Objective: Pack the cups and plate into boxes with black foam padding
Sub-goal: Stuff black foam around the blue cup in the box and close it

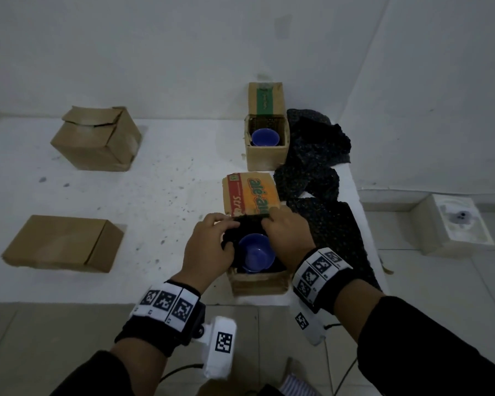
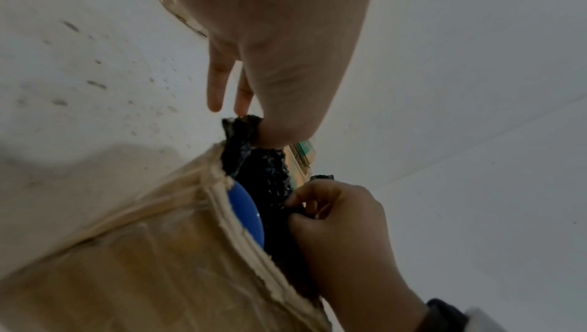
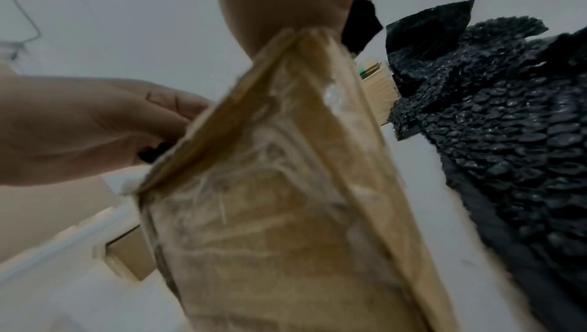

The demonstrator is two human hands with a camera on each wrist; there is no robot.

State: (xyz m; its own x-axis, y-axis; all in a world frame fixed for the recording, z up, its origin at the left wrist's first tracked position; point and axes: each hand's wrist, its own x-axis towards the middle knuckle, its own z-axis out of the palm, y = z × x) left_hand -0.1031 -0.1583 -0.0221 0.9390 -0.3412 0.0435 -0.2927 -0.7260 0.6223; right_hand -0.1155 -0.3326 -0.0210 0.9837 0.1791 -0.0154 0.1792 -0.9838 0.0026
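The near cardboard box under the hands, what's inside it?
A blue cup sits upright, black foam padding around it, pinched by both hands' fingers. The box floor is covered.

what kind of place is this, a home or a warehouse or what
Probably a bare makeshift packing spot, not clearly a home or a warehouse: plain white walls, a stained white surface holding worn reused cardboard boxes, and a tiled floor.
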